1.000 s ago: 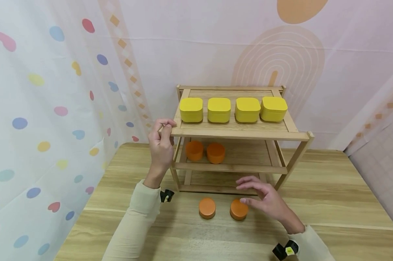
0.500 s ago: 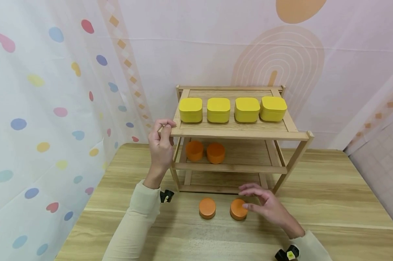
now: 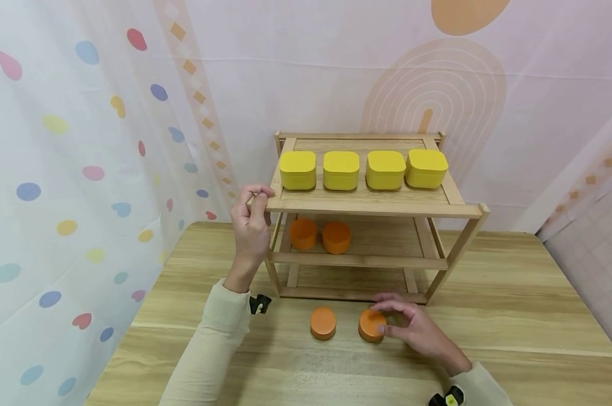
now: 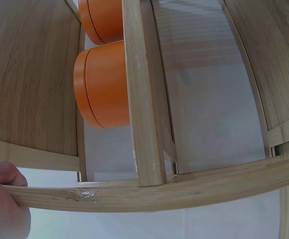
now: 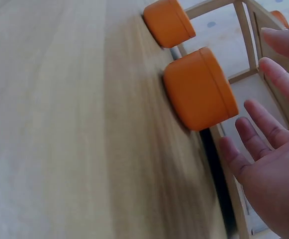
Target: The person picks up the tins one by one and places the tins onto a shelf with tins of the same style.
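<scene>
My left hand grips the front left corner of a wooden shelf rack; part of it shows at the lower left of the left wrist view. On the table, in front of the rack, stand two round orange tins, a left tin and a right tin. My right hand is beside the right tin, thumb near its right side and fingers by its far side. In the right wrist view the fingers are spread and apart from the nearer tin.
Several yellow lidded boxes line the top shelf. Two more orange tins, one at the left end and one beside it, stand on the middle shelf. Patterned curtains hang behind the wooden table.
My right hand has moved down and slightly nearer around the right tin, its fingers lower than before. My left hand has kept its place on the rack.
</scene>
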A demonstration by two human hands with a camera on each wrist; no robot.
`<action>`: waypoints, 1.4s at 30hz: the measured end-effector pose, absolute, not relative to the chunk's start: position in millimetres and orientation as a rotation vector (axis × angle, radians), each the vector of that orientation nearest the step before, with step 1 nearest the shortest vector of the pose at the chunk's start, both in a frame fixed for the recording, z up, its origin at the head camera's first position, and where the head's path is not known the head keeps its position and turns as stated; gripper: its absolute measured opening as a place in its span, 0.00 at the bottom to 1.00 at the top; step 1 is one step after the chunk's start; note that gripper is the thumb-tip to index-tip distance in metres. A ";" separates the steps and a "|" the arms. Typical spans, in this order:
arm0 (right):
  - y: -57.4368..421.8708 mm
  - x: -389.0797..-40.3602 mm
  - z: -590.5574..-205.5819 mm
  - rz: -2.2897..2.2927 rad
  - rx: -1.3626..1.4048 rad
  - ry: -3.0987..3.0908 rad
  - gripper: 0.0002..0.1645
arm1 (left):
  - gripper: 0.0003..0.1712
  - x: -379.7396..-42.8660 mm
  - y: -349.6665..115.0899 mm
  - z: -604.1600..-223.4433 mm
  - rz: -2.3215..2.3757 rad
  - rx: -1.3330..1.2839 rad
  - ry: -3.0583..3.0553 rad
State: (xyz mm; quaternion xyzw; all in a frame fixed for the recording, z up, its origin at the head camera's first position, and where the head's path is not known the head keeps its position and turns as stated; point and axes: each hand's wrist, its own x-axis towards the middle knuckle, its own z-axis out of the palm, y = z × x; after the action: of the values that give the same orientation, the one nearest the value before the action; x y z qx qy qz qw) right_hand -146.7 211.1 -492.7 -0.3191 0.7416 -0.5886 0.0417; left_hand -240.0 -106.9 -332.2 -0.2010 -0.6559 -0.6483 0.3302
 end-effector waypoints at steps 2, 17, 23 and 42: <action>211.4 -146.6 -496.2 -1.793 -0.947 2.274 0.18 | 0.14 -240.0 -106.8 -332.2 -1.694 -0.525 -1.717; 208.0 -147.4 -513.1 -1.812 -0.905 2.158 0.20 | 0.14 -239.7 -106.6 -332.2 -1.690 -0.533 -1.716; 209.8 -150.7 -516.7 -1.813 -0.856 2.080 0.20 | 0.15 -239.6 -106.3 -332.4 -1.705 -0.544 -1.706; 215.9 -155.6 -519.2 -1.769 -0.856 2.013 0.12 | 0.15 -239.1 -106.7 -331.9 -1.703 -0.537 -1.710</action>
State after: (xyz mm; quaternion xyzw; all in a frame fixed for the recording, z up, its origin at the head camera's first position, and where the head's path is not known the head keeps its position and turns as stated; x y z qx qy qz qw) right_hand -155.6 215.9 -519.2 -0.3003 0.7059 -0.6203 0.1636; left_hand -239.1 -106.7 -331.9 -0.2051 -0.6533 -0.6507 0.3283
